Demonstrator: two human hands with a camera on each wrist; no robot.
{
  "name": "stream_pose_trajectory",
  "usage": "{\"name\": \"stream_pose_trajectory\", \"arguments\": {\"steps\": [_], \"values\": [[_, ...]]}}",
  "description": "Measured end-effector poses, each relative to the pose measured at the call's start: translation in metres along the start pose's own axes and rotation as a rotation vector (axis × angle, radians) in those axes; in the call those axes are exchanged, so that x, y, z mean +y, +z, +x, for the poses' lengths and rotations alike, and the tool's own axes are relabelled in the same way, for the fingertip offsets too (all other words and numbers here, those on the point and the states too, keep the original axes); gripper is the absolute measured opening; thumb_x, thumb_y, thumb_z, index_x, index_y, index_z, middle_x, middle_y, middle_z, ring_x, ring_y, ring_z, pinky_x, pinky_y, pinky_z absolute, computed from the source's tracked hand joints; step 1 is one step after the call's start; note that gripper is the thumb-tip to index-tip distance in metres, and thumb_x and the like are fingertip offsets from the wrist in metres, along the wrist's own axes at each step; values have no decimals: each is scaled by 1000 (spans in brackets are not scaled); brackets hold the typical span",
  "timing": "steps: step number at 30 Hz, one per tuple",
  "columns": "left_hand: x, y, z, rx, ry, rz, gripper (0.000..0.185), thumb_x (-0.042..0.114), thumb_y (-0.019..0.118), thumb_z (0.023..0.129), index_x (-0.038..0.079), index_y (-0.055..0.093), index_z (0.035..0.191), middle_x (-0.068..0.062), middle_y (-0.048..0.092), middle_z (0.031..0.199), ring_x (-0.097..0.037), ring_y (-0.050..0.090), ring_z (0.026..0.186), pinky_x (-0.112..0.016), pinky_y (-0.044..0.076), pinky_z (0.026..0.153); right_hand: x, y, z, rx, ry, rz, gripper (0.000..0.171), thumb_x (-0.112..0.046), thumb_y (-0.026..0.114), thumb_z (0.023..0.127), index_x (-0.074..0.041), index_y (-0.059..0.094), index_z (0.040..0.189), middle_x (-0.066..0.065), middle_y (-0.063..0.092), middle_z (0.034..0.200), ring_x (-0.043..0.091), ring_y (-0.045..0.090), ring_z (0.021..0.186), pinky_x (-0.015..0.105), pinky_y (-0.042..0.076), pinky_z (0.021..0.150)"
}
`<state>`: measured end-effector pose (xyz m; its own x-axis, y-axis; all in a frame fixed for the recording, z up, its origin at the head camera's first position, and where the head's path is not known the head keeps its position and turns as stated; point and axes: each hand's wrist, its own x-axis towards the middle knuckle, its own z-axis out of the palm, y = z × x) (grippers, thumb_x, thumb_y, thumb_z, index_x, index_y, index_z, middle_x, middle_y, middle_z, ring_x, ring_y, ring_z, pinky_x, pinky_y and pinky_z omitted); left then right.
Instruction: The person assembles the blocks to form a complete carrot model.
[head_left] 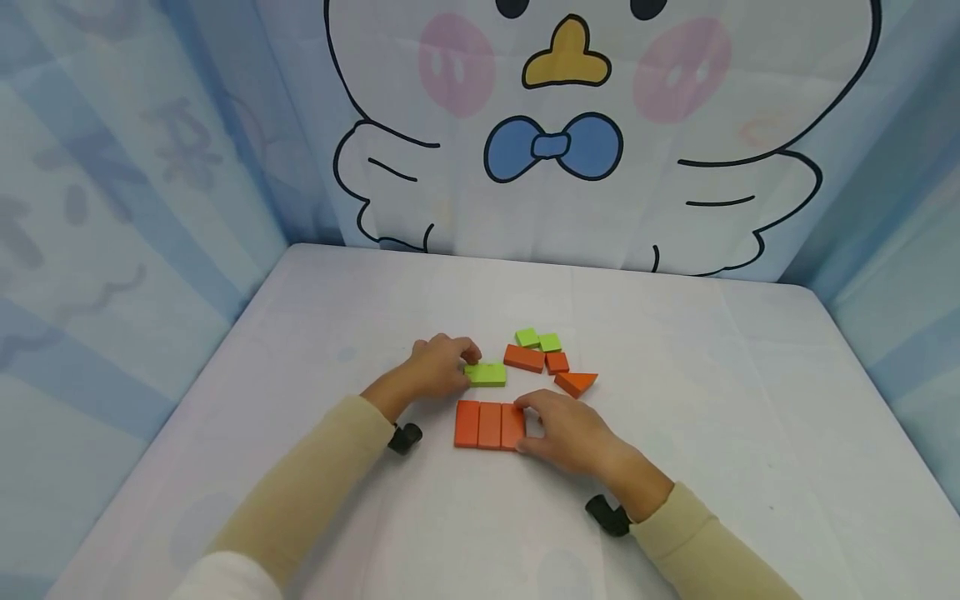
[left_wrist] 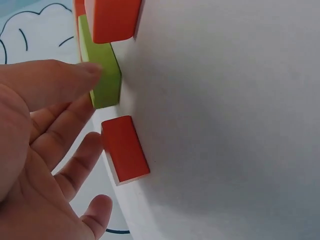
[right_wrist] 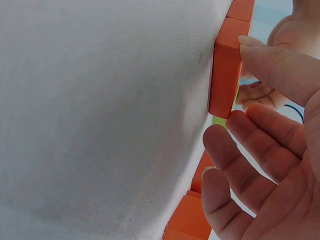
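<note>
In the head view three orange blocks (head_left: 490, 425) stand side by side in a row on the white table. The right hand (head_left: 566, 429) pinches the rightmost orange block (right_wrist: 226, 72) by its ends, thumb on the near end. Behind the row lies a green block (head_left: 489, 375). My left hand (head_left: 437, 367) pinches its left end, the thumb showing against it in the left wrist view. Just past the green block's right end lies a loose orange block (head_left: 523, 358). The left hand's other fingers are loosely spread, close to an orange block (left_wrist: 126, 149).
Two small green blocks (head_left: 538, 339), a small orange block (head_left: 557, 362) and an orange triangular block (head_left: 576, 382) cluster behind the right hand. The white table (head_left: 712, 400) extends around them. A printed curtain (head_left: 555, 208) stands along the far edge, with more fabric at both sides.
</note>
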<state>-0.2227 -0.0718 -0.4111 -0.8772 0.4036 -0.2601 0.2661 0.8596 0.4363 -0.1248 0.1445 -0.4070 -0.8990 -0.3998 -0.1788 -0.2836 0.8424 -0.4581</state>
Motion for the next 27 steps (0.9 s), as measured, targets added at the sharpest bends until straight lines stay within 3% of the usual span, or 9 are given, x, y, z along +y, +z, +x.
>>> {"name": "stream_pose_trajectory", "arguments": {"steps": [10,27], "values": [[0,6,-7,20,18,-55,25,18,68,93,20,68,119,7,67,118,-20,44,126,-52,24,106,0,0,0,16,-22,1,53,-24,81,86,-6,61,131,5,62,127,22,59,111,42,48,97],[3,8,-14,-36,49,-52,22,15,67,94,22,68,115,9,67,117,-20,43,128,-53,20,109,0,-1,0,5,-9,3,54,-25,81,86,-6,61,133,4,62,127,21,59,108,40,49,95]]}}
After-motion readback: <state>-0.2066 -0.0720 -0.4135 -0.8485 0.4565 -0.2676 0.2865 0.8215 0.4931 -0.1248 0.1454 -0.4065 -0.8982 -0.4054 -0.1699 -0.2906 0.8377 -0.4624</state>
